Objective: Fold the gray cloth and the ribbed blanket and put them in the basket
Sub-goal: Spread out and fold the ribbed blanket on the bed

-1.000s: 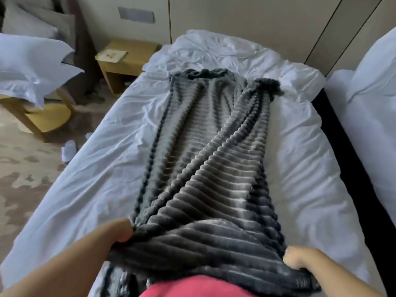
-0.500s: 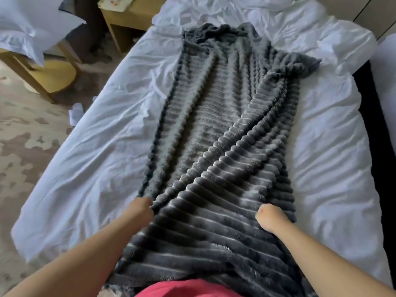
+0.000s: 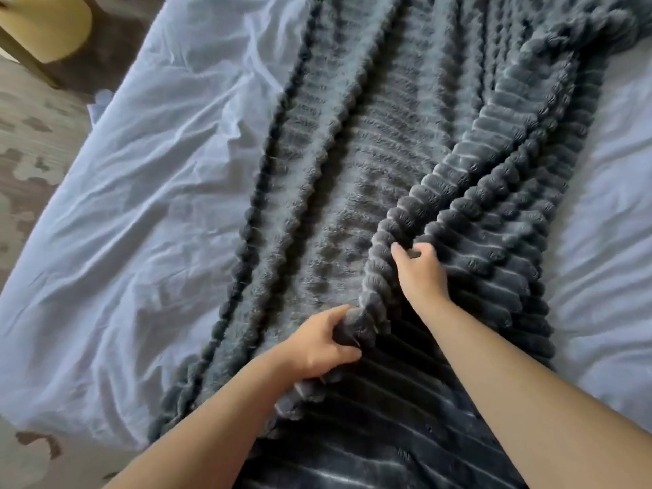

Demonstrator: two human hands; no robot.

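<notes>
Grey plush, deeply ribbed: the blanket (image 3: 416, 164) lies lengthwise along the bed, folded into a long strip, its near end running off the bottom of the frame; a raised fold edge runs diagonally from the hands up toward the top right. Left hand (image 3: 324, 344) is clenched on that fold edge at its near end, fabric bunched in the fist; right hand (image 3: 420, 273) pinches the same edge a little further up, thumb and fingers closed on a ridge; both holding blanket, neither open.

Step in hand, by my reading: squaring the upper layer before the next fold. To do it well: keep the two grips on the same edge, pull it taut between them, lay it parallel to the left border of the strip; smooth outward so no air pocket stays under the pile; thick pile will spring back, so press the crease flat before letting go.

Under the blanket, a white sheet (image 3: 141, 206), much wrinkled; at top left a yellow wooden piece of furniture (image 3: 46, 26), mostly cut off; patterned floor (image 3: 31, 142) at left.

Not seen: gray cloth, basket; far end of the blanket is cut off at the top; how many layers lie under the hands, cannot tell.
</notes>
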